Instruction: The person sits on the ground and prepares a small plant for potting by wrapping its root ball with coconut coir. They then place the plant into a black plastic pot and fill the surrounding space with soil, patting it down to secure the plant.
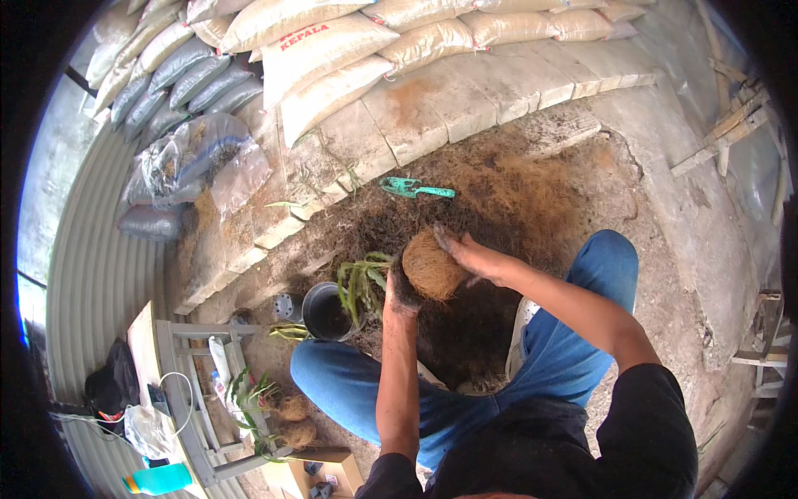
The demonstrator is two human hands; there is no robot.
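Between my two hands is a round ball wrapped in brown coconut fibre [431, 265], tipped on its side. Its left side rests in my soil-blackened left hand [404, 292]. Long green leaves of a plant [361, 284] stick out past that hand, away from the ball; where stem and ball meet is hidden. My right hand [469, 254] presses against the ball's upper right side with fingers stretched out. Beyond the ball, a green hand trowel [416, 188] lies on dark soil [461, 337] and loose fibre [530, 193].
A black plant pot [330, 312] and a smaller grey pot [288, 307] stand left of my knee. More fibre-wrapped plants [296, 430] sit by a wooden bench [187, 387] and a cardboard box [340, 471]. Stone blocks [368, 134] edge the soil, with stacked sacks [330, 62] behind.
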